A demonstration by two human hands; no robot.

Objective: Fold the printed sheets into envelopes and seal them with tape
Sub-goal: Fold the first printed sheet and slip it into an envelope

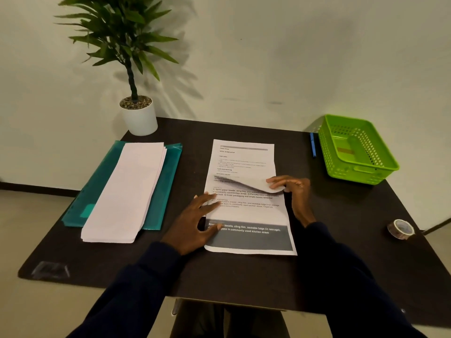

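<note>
**Item: fold in progress, printed sheet**

1 printed sheet (246, 211), centre of table (341, 240), text side up. Left hand (195, 223): fingers (207, 197) spread, pressing flat on the sheet's left edge. Right hand (295, 191): pinching a lifted curl at the right edge, mid-length. Advice: anchor firmly, align the edges squarely before creasing. Tape roll (400, 229): well apart, right.

Bare table (341, 215) lies open between the printed sheet (246, 213) and the green basket (353, 172), pen (312, 145) and tape roll (400, 229).
</note>
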